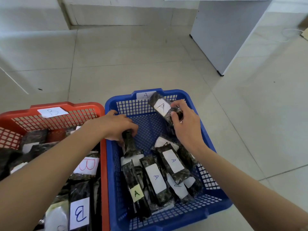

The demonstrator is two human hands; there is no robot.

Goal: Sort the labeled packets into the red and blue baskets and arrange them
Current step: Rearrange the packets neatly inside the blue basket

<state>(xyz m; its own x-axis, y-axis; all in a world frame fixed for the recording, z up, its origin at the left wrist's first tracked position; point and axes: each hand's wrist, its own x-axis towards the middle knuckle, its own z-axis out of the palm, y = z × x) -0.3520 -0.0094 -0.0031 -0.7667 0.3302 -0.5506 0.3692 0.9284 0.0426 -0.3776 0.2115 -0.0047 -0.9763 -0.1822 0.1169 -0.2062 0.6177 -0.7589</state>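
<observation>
A dark, flat, film-wrapped packet with a white paper label marked A (162,106) is being held by the right hand (186,127) in the upper centre-right of the frame, over the far end of the blue perforated plastic basket (116,99). The fingers are being curled round the packet's lower end, with the thumb pressed on its near face.

A second dark packet (130,145) is being gripped at its upper end by the left hand (116,125), centre of frame, fingers closed round it. It is lying slanted in the basket's left half; its label letter cannot be read.

More A-labelled packets (156,179) are being kept in an overlapping, uneven pile at lower centre. B-labelled packets (80,212) are being kept in the red perforated plastic basket (86,105), lower left, touching the blue one.

The packets are judged to be light and pliable, with a slippery wrapper. A grip across the width near mid-length is advised; an end grip is likely to let the packet droop or slide.
</observation>
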